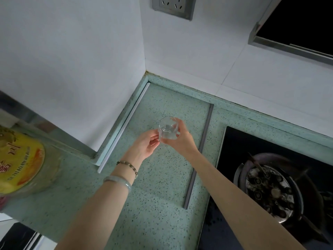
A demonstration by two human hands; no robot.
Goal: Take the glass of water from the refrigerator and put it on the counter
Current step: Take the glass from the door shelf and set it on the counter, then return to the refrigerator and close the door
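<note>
A small clear faceted drinking glass (168, 129), with a many-sided rim and a thick transparent base, is sitting in the middle of the frame, holding a shallow level of water in its lower part. The right hand (180, 139) is gripping it from the right side, fingers curling round the wall and thumb pressing against the near face. The left hand (147, 144) is lying palm up just to the left, loosely cupped, with its fingertips (157, 135) touching the glass's lower edge. Whether the glass is resting on the pale green speckled stone worktop (158, 204) or hanging just above it cannot be told.

A beaded bracelet (128, 166) and a pale jade-coloured bangle (119, 182) are circling the left wrist. At the left edge of the frame, a large clear plastic bottle with a yellow label (21, 159) is showing red Chinese characters, too blurred to read. At the lower right, a black glass gas hob with a round burner (270, 192) is filling the corner. A grey wall socket (173, 7) is sitting at the top centre.
</note>
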